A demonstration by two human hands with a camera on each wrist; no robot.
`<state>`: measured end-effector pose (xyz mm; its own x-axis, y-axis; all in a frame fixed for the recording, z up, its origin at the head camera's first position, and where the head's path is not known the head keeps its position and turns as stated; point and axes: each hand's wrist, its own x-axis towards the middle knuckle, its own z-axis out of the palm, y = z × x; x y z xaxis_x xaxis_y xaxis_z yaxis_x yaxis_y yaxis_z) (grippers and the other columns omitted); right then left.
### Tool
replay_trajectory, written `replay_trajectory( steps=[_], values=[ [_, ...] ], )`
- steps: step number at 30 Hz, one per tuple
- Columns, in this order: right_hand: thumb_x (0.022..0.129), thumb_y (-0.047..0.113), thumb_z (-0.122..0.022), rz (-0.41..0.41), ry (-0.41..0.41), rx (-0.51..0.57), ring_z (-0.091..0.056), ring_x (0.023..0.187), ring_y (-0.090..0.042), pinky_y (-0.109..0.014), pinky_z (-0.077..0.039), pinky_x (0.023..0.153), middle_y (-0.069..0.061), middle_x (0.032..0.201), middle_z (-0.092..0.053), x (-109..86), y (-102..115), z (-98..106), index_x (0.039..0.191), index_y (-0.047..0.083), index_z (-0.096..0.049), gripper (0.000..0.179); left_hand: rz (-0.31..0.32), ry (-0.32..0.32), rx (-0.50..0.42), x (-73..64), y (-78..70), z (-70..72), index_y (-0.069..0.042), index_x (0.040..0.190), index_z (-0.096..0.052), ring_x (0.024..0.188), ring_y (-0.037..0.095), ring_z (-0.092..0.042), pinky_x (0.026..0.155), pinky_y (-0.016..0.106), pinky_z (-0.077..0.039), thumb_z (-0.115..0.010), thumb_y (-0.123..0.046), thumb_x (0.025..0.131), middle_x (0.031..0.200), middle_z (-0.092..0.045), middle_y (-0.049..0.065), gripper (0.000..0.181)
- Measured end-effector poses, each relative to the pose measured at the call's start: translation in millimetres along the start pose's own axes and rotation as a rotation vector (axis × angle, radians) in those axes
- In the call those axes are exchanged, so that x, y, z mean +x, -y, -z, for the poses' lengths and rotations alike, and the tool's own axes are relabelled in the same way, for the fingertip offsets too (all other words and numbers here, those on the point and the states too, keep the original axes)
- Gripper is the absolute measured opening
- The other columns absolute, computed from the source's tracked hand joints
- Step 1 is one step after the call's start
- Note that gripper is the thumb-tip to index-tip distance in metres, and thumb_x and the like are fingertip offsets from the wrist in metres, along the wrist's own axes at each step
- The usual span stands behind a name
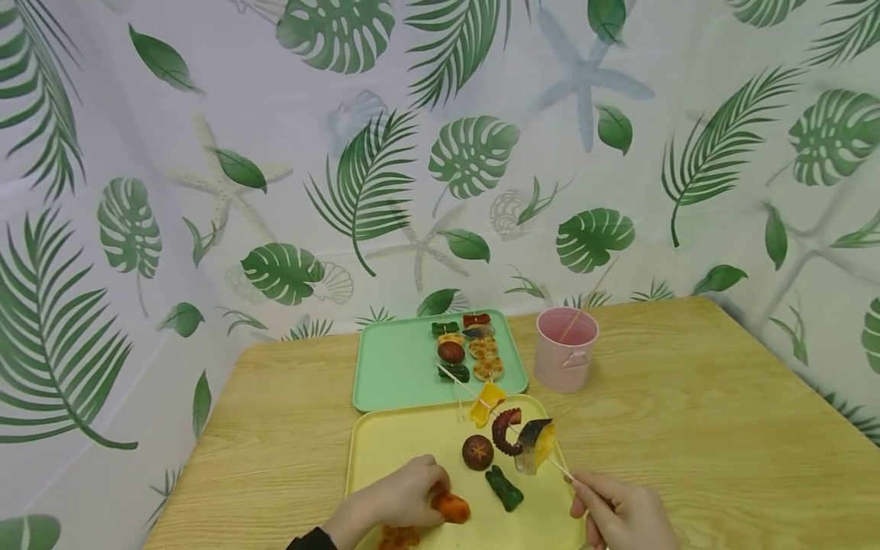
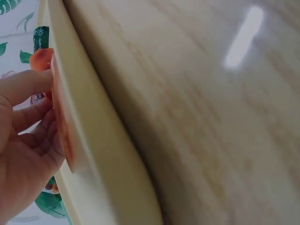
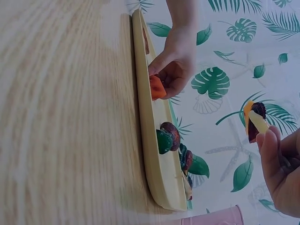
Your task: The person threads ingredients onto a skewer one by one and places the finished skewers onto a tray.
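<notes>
My left hand (image 1: pixel 412 493) pinches an orange-red toy food piece (image 1: pixel 452 508) low over the yellow tray (image 1: pixel 395 439); the right wrist view shows its thumb and fingers round that orange piece (image 3: pixel 157 87). A flat browned slice (image 1: pixel 399 539) lies beneath this hand, partly hidden. Off the tray's right side, my right hand (image 1: pixel 622 508) grips the lower end of a wooden skewer (image 1: pixel 454 376), tilted up to the left. Threaded on it are a yellow pepper piece (image 1: pixel 486 405), a curled octopus tentacle (image 1: pixel 505 431) and a dark-skinned fish piece (image 1: pixel 535 447).
On the yellow tray lie a scored brown mushroom (image 1: pixel 477 452) and a dark green piece (image 1: pixel 504 489). Behind it, a mint-green tray (image 1: pixel 395 367) bears two loaded skewers. A pink bucket (image 1: pixel 564 367) with a thin stick inside stands at the right. Leaf-patterned cloth (image 1: pixel 385 290) hangs behind the table.
</notes>
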<state>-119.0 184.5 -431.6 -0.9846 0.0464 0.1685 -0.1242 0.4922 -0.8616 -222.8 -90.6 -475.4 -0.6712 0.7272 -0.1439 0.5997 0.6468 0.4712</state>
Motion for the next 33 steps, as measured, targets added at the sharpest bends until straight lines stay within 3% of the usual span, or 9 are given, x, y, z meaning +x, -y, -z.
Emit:
replay_trajectory(
  steps=[3, 6, 9, 16, 19, 22, 26, 29, 33],
  values=[
    [0.088, -0.003, -0.058, 0.102, -0.054, -0.018, -0.045, 0.038, -0.004, -0.021, -0.038, 0.035, 0.009, 0.060, -0.057, -2.0, -4.9, -5.0, 0.100, -0.009, -0.068, 0.017, 0.042, -0.010, -0.062, -0.3, 0.1, -1.3, -0.013, 0.091, -0.062, 0.073, 0.005, -0.040, 0.064, 0.017, -0.038, -0.074, -0.015, 0.071, 0.081, -0.044, -0.010, 0.024],
    [0.087, -0.004, -0.059, 0.137, -0.081, -0.033, -0.044, 0.038, -0.001, -0.019, -0.036, 0.035, 0.011, 0.059, -0.056, -3.0, -6.4, -7.1, 0.097, -0.006, -0.069, 0.015, 0.100, -0.068, -0.218, -2.6, 0.5, 0.1, -0.011, 0.094, -0.061, 0.072, 0.006, -0.045, 0.063, 0.020, -0.041, -0.072, -0.009, 0.071, 0.082, -0.050, -0.008, 0.025],
    [0.088, -0.002, -0.058, 0.094, -0.063, -0.039, -0.044, 0.038, -0.003, -0.020, -0.037, 0.036, 0.010, 0.059, -0.056, -3.0, -4.6, -6.5, 0.099, -0.006, -0.069, 0.016, 0.140, -0.172, -0.423, -4.7, 2.8, 5.4, -0.004, 0.100, -0.060, 0.072, 0.009, -0.051, 0.064, 0.023, -0.044, -0.070, -0.003, 0.074, 0.084, -0.056, -0.003, 0.028],
    [0.090, 0.002, -0.056, -0.135, 0.002, -0.004, -0.048, 0.041, -0.010, -0.024, -0.041, 0.039, 0.003, 0.060, -0.058, -4.2, 3.8, -5.4, 0.105, -0.005, -0.067, 0.020, 0.160, -0.437, -0.888, -7.7, 3.9, 30.2, 0.014, 0.113, -0.054, 0.078, 0.018, -0.060, 0.068, 0.031, -0.053, -0.066, 0.005, 0.079, 0.093, -0.063, 0.012, 0.037],
    [0.089, 0.001, -0.058, -0.113, -0.040, -0.008, -0.047, 0.042, -0.009, -0.023, -0.041, 0.039, 0.005, 0.060, -0.058, -7.1, 4.8, -9.3, 0.102, -0.004, -0.068, 0.018, 0.170, -0.532, -1.007, -8.9, 0.8, 44.2, 0.015, 0.119, -0.052, 0.084, 0.021, -0.064, 0.073, 0.033, -0.054, -0.063, 0.006, 0.082, 0.103, -0.063, 0.020, 0.039],
    [0.086, -0.002, -0.060, -0.009, -0.119, -0.017, -0.045, 0.041, -0.006, -0.021, -0.039, 0.038, 0.010, 0.058, -0.056, -12.3, 4.3, -15.2, 0.095, -0.003, -0.071, 0.014, 0.181, -0.609, -1.021, -9.0, -2.2, 56.7, 0.014, 0.121, -0.052, 0.087, 0.022, -0.064, 0.074, 0.030, -0.053, -0.062, 0.005, 0.084, 0.105, -0.062, 0.022, 0.039],
    [0.076, -0.015, -0.063, 0.231, -0.220, -0.012, -0.043, 0.040, 0.002, -0.016, -0.035, 0.036, 0.016, 0.057, -0.054, -18.2, 2.0, -23.0, 0.086, -0.005, -0.071, 0.016, 0.204, -0.686, -1.030, -6.8, -6.0, 66.9, 0.013, 0.118, -0.053, 0.085, 0.022, -0.064, 0.073, 0.030, -0.053, -0.061, 0.008, 0.083, 0.098, -0.062, 0.018, 0.037],
    [0.069, -0.022, -0.064, 0.383, -0.239, -0.004, -0.042, 0.040, 0.008, -0.013, -0.034, 0.035, 0.018, 0.058, -0.054, -20.0, -1.4, -26.9, 0.082, -0.004, -0.071, 0.023, 0.227, -0.738, -1.075, -4.0, -7.7, 69.0, 0.014, 0.115, -0.052, 0.082, 0.019, -0.063, 0.073, 0.030, -0.053, -0.061, 0.009, 0.082, 0.094, -0.062, 0.015, 0.034],
    [0.067, -0.024, -0.064, 0.449, -0.231, -0.009, -0.044, 0.042, 0.010, -0.011, -0.035, 0.036, 0.019, 0.058, -0.054, -20.2, -6.6, -30.9, 0.080, -0.001, -0.071, 0.027, 0.251, -0.822, -1.114, -0.8, -6.3, 67.6, 0.017, 0.115, -0.051, 0.079, 0.015, -0.063, 0.072, 0.028, -0.053, -0.060, 0.010, 0.083, 0.093, -0.062, 0.014, 0.035]
  ],
)
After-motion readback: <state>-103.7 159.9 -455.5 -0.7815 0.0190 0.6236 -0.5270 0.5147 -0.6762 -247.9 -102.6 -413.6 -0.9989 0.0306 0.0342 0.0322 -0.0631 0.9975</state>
